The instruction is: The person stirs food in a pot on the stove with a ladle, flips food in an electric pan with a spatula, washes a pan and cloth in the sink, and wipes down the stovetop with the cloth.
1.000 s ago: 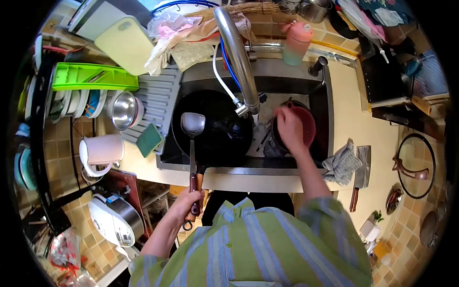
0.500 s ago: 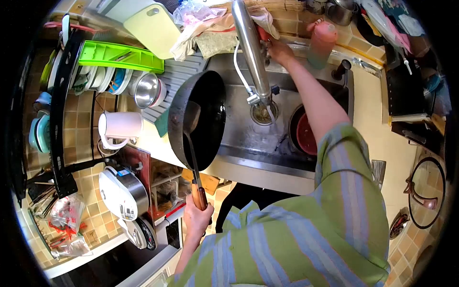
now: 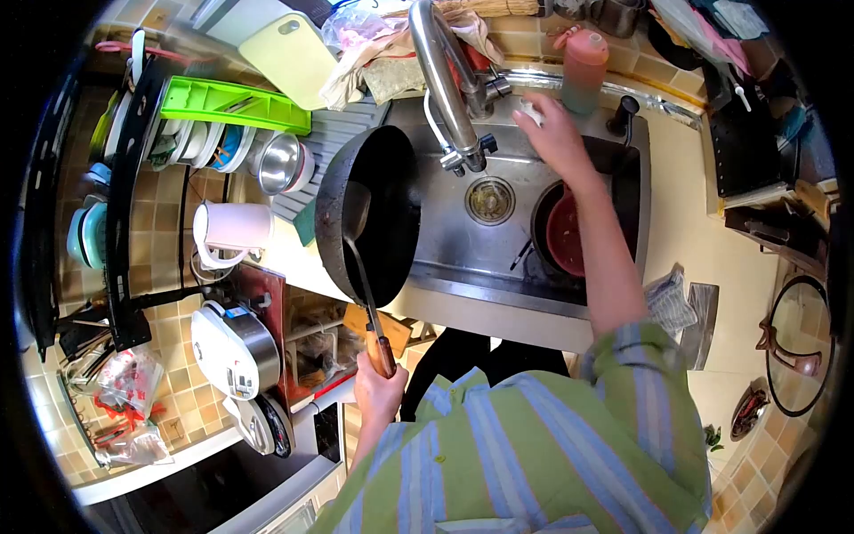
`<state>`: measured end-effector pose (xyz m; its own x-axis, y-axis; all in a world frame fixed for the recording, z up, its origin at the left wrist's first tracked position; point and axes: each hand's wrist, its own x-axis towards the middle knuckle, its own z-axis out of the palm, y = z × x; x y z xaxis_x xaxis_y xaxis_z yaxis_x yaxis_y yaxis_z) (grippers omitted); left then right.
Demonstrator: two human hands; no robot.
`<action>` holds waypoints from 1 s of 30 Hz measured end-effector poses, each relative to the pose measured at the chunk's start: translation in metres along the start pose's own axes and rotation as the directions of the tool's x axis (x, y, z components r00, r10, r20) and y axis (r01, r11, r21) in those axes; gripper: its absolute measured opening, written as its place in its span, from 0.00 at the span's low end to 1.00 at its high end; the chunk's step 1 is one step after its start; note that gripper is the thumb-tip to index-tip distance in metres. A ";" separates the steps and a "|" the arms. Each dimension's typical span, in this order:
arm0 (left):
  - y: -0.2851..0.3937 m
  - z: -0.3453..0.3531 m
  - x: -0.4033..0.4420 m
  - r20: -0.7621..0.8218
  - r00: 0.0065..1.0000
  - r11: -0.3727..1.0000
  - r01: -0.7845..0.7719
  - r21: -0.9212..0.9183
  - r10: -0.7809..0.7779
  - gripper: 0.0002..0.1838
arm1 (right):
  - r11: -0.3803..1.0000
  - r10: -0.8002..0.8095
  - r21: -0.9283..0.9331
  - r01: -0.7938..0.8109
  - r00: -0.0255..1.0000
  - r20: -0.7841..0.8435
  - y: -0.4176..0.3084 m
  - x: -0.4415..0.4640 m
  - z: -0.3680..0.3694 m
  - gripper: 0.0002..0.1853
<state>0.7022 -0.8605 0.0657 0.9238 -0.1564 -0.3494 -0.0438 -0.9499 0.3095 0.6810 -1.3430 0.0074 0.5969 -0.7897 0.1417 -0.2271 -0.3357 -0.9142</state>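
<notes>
The wooden handles of a black wok [image 3: 391, 214] and a metal spatula [image 3: 358, 210] are together in my left hand [image 3: 380, 392]. The wok hangs tilted over the left side of the steel sink [image 3: 454, 254], with the spatula's head inside it. My right hand [image 3: 553, 133] is over the back of the sink, right of the faucet [image 3: 445, 89], its fingers curled around something small and whitish that I cannot make out. Below that forearm a dark pot with a red colander [image 3: 564, 233] inside sits in the sink. No water shows under the spout.
A pink-green bottle [image 3: 584, 73] stands behind the sink. At the left are a steel bowl [image 3: 280, 162], a pale pink kettle [image 3: 233, 233] and a green rack [image 3: 233, 104]. A cleaver [image 3: 700, 325] and a grey cloth [image 3: 669, 301] lie on the right counter.
The wok was lifted out of the sink to the left and tilted. My right hand went from the colander to the faucet, then moved right and forward of it. The running water has stopped.
</notes>
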 end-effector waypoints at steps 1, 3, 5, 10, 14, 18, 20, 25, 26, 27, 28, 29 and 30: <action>0.003 -0.001 -0.002 -0.015 0.999 0.999 -0.029 0.020 0.029 0.28 | 0.985 0.033 0.163 -0.050 0.994 0.103 -0.011 -0.014 -0.015 0.24; 0.011 -0.003 -0.007 -0.042 0.995 0.994 -0.090 0.060 0.093 0.28 | 0.755 0.054 0.620 -0.214 0.962 0.266 -0.038 -0.054 -0.044 0.23; 0.012 -0.005 -0.008 -0.027 0.996 0.993 -0.083 0.080 0.085 0.29 | 0.538 0.110 0.756 -0.374 0.920 0.377 -0.038 -0.087 -0.043 0.21; -0.002 -0.007 -0.004 -0.052 0.987 0.985 -0.150 0.085 0.155 0.24 | 0.963 -0.009 -0.258 0.081 0.962 0.272 0.037 -0.189 0.044 0.21; -0.022 -0.009 0.003 -0.037 0.969 0.970 -0.243 0.007 0.244 0.24 | 0.991 0.045 0.113 -0.070 0.976 0.213 -0.001 -0.209 0.014 0.26; -0.050 -0.010 0.023 0.010 0.933 0.928 -0.358 -0.105 0.361 0.23 | 0.789 0.043 0.603 -0.121 0.989 0.143 -0.069 -0.229 -0.020 0.27; -0.065 -0.009 0.036 0.002 0.909 0.899 -0.411 -0.148 0.416 0.23 | 0.956 0.115 -0.281 -0.089 0.991 0.075 -0.063 -0.241 0.004 0.26; -0.097 -0.008 0.063 0.062 0.843 0.813 -0.493 -0.311 0.535 0.22 | 0.949 0.052 -0.267 -0.168 0.918 -0.392 -0.044 -0.315 0.039 0.25; -0.101 -0.009 0.063 0.083 0.845 0.821 -0.483 -0.305 0.528 0.22 | 0.922 0.005 -0.335 -0.193 0.872 -0.490 -0.048 -0.345 0.033 0.23; -0.103 -0.008 0.070 0.094 0.847 0.825 -0.475 -0.305 0.522 0.22 | 0.888 -0.062 -0.406 -0.216 0.818 -0.572 -0.054 -0.372 0.028 0.22; -0.118 0.006 0.092 0.037 0.785 0.740 -0.565 -0.365 0.618 0.21 | 0.887 -0.063 -0.385 -0.256 0.759 -0.648 -0.063 -0.406 0.026 0.20; -0.121 0.007 0.097 0.069 0.779 0.729 -0.546 -0.413 0.623 0.22 | 0.889 -0.039 -0.350 -0.294 0.714 -0.699 -0.062 -0.439 0.027 0.19; -0.124 0.006 0.100 0.065 0.753 0.716 -0.589 -0.375 0.654 0.24 | 0.883 0.029 -0.304 -0.358 0.688 -0.725 -0.065 -0.475 0.029 0.18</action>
<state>0.7983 -0.7603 -0.0128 0.6424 -0.7572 -0.1185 -0.4332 -0.4863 0.7589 0.4343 -0.9308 -0.0116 -0.1541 -0.9254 0.3463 -0.6478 -0.1700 -0.7426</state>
